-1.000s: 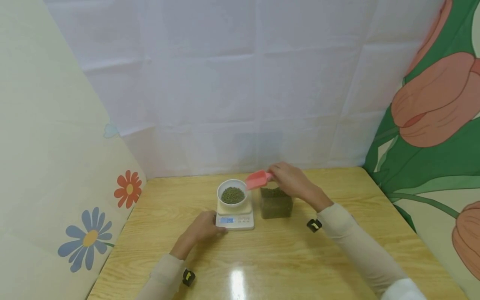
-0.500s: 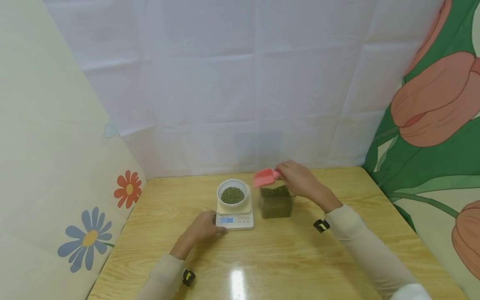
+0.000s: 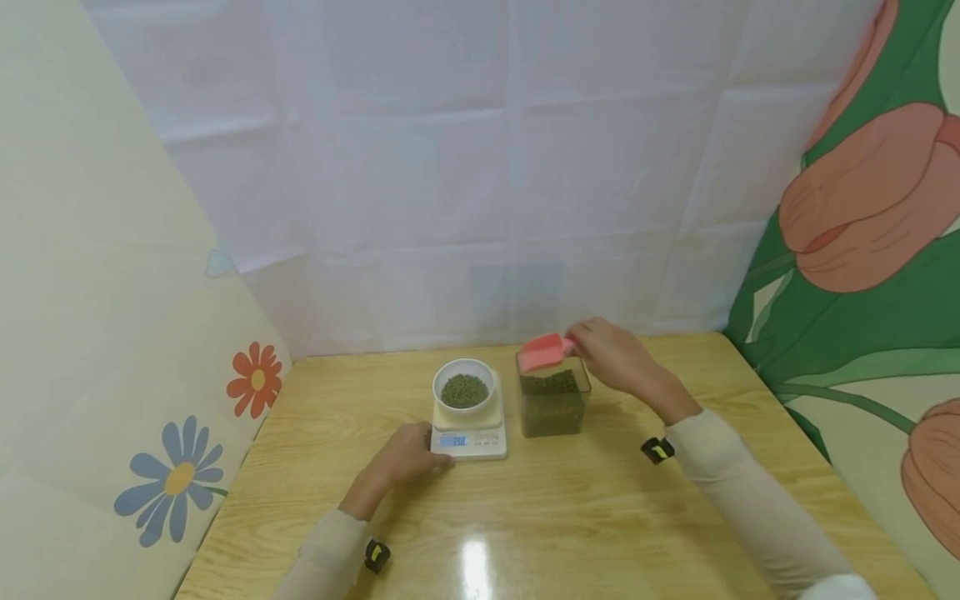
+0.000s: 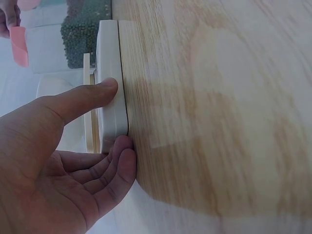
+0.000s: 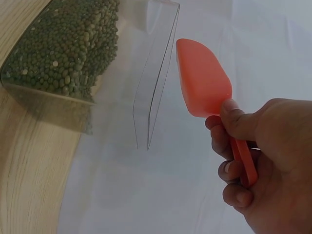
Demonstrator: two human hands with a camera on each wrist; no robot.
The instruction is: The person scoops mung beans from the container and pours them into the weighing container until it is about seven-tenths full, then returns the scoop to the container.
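Observation:
My right hand (image 3: 611, 354) grips the handle of a pinkish-red scoop (image 3: 543, 353), held over the clear bin (image 3: 551, 417) of green mung beans (image 5: 68, 48). In the right wrist view the scoop's outer side (image 5: 204, 80) faces the camera, beside the bin's open rim; its inside is hidden there. A white kitchen scale (image 3: 491, 447) stands left of the bin and bears a white bowl (image 3: 465, 411) with mung beans (image 3: 463, 390) in it. My left hand (image 3: 408, 452) holds the scale's front left corner, thumb (image 4: 100, 92) along the front edge, fingers curled at the side.
Both stand on a wood-grain table (image 3: 487, 517), towards its back edge. A white cloth (image 3: 405, 208) hangs behind it. Flower-printed panels flank the table, at the left (image 3: 112, 292) and right (image 3: 862, 333). The scale's display (image 3: 453, 442) is lit, with blurred digits.
My right hand has moved right with the scoop, from beside the bowl's rim to above the bin. My left hand stays at the scale.

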